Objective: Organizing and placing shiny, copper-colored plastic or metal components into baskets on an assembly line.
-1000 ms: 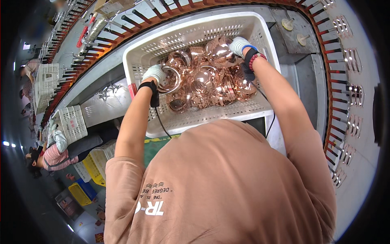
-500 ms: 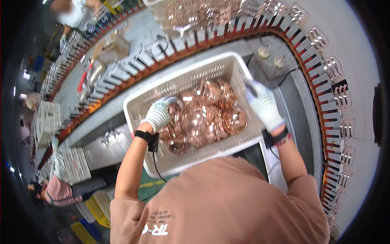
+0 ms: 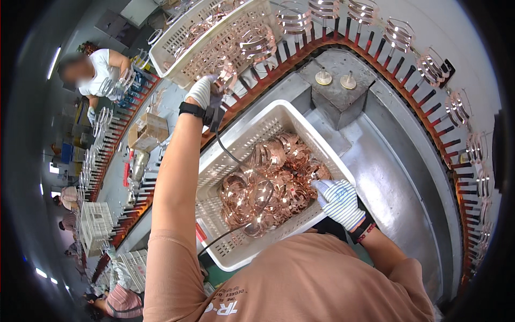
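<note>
My left hand, in a striped white glove, reaches up and left to the curved conveyor. Its partly hidden fingers close at the edge of a shiny copper-coloured ring-shaped part there. Below, a white perforated plastic basket stands tilted in view, heaped with loose copper-coloured ring-shaped parts. My right hand, also gloved, is over the basket's right side, beside the heap. Its fingers are stretched out and somewhat apart, holding nothing that I can see.
The conveyor track with upright pegs curves around, bearing more copper-coloured parts. Another basket of parts stands beyond it. A grey metal block carries two pale knobs. A cardboard box is at left; a co-worker stands far left.
My left hand has left the heap in the basket and moved up to the conveyor. My right hand has come down from the basket's far right corner to beside the heap. The view has shifted.
</note>
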